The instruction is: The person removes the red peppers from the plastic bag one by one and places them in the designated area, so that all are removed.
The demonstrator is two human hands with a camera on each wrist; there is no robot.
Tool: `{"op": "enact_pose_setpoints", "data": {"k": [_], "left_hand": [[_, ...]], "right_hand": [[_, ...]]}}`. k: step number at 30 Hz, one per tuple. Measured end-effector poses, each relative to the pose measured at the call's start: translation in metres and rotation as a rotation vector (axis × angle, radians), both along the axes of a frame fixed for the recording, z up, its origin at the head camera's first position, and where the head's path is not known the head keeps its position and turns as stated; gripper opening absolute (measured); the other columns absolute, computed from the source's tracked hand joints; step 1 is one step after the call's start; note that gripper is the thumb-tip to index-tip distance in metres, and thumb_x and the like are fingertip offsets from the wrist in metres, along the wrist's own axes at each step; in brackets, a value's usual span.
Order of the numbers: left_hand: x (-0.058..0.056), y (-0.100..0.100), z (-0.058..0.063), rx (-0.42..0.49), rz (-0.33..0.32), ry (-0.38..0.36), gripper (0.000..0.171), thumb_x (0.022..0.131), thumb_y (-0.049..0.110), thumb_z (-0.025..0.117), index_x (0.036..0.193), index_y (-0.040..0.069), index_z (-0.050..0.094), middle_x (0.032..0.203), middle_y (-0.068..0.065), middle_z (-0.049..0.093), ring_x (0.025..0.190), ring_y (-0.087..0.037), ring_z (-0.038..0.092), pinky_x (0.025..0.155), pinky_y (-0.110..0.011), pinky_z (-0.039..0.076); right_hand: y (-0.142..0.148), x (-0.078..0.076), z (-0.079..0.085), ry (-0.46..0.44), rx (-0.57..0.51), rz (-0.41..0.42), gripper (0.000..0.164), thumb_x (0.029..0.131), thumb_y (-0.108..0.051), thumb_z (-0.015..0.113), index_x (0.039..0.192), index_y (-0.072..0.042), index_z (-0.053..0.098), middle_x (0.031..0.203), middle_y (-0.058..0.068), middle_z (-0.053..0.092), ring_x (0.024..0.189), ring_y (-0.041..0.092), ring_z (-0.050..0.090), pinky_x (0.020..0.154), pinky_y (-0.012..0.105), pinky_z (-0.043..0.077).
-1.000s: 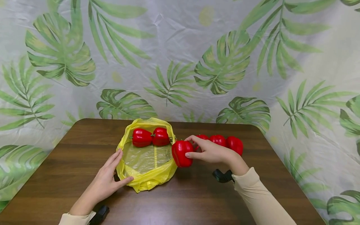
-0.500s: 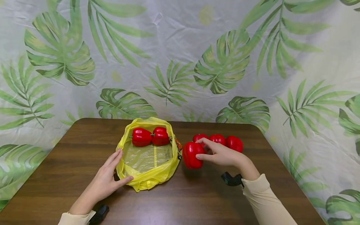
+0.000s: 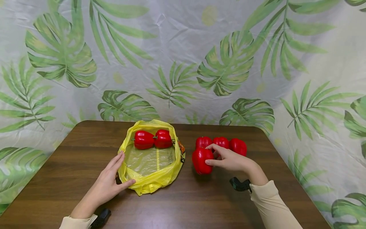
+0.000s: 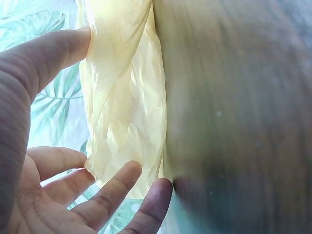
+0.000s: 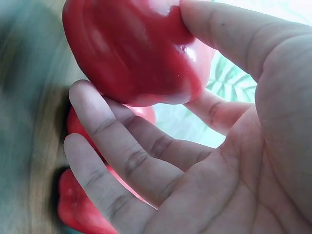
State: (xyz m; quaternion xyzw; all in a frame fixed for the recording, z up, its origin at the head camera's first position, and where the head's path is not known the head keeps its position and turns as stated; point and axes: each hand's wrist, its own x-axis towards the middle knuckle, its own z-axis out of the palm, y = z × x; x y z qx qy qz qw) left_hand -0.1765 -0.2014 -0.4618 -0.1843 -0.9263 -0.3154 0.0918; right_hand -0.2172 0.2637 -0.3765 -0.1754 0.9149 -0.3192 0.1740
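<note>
A yellow plastic bag (image 3: 160, 178) stands on the table with its mouth wide and its rim rolled down. Inside it, near the back, two red bell peppers (image 3: 144, 140) lie side by side. My left hand (image 3: 105, 184) rests against the bag's near-left side, fingers spread and relaxed; in the left wrist view its fingertips touch the crinkled yellow wall (image 4: 126, 112). To the right of the bag, my right hand (image 3: 228, 158) pinches another red bell pepper (image 3: 202, 161) between thumb and fingers. The right wrist view shows this pepper (image 5: 131, 53) up close, the lower fingers loose beneath it.
Behind the right hand, three more red bell peppers (image 3: 238, 146) sit in a row on the brown wooden table (image 3: 188, 206). A leaf-patterned cloth (image 3: 183, 57) hangs just past the table's back edge.
My right hand has carried its bell pepper rightward, away from the bag's rim, toward the row of peppers. The left hand and the bag have stayed in place.
</note>
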Motion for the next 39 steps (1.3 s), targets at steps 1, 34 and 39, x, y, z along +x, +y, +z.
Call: {"op": "enact_pose_setpoints", "data": {"k": [1, 34, 39], "left_hand": [[0.000, 0.000, 0.000, 0.000, 0.000, 0.000, 0.109, 0.086, 0.044, 0.091, 0.163, -0.009, 0.035, 0.170, -0.029, 0.035, 0.150, -0.053, 0.043, 0.113, -0.071, 0.044], [0.000, 0.000, 0.000, -0.001, 0.001, -0.015, 0.108, 0.087, 0.044, 0.090, 0.164, -0.008, 0.034, 0.170, -0.029, 0.034, 0.151, -0.053, 0.041, 0.114, -0.071, 0.044], [0.000, 0.000, 0.001, 0.001, -0.003, -0.017, 0.108, 0.087, 0.044, 0.090, 0.164, -0.008, 0.034, 0.171, -0.029, 0.033, 0.151, -0.054, 0.041, 0.114, -0.071, 0.044]], "right_hand": [[0.001, 0.000, -0.001, -0.003, 0.000, -0.002, 0.055, 0.101, -0.041, 0.074, 0.145, -0.016, 0.053, 0.126, 0.008, 0.067, 0.109, 0.024, 0.064, 0.089, 0.038, 0.058], [0.012, 0.003, -0.046, 0.037, -0.069, -0.058, 0.053, 0.099, -0.038, 0.076, 0.140, -0.013, 0.055, 0.100, 0.003, 0.070, 0.085, 0.022, 0.069, 0.080, 0.036, 0.057], [0.014, 0.004, -0.048, 0.018, -0.075, -0.075, 0.057, 0.099, -0.039, 0.076, 0.142, -0.011, 0.052, 0.098, 0.004, 0.071, 0.084, 0.022, 0.071, 0.079, 0.036, 0.057]]}}
